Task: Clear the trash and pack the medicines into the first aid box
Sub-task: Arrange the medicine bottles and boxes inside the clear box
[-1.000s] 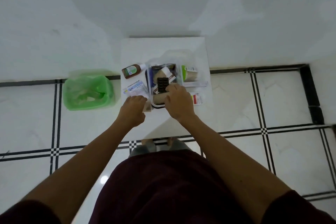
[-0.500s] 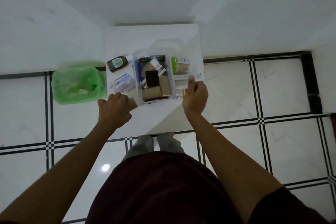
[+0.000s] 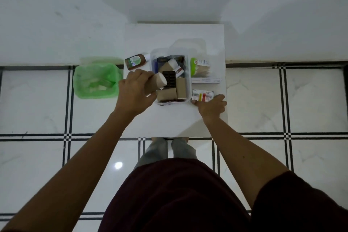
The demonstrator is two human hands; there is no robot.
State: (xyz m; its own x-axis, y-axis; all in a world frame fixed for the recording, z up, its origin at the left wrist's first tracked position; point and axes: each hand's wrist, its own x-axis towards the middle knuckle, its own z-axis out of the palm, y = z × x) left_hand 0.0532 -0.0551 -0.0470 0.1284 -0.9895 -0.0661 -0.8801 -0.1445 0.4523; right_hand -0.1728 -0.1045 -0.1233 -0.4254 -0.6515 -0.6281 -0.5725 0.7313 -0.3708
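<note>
Packing step: left hand (image 3: pixel 136 91) gripping a tan roll (image 3: pixel 157 82) over the open first aid box (image 3: pixel 170 78) on the tabletop (image 3: pixel 175 120), right hand (image 3: pixel 212 104) fingers closing on the medicine packet (image 3: pixel 202 95) beside it; next, lower roll into a free gap

Clear plastic box (image 3: pixel 170 52) — glossy tiled floor (image 3: pixel 282 100), matt white table (image 3: pixel 169 118).
</note>
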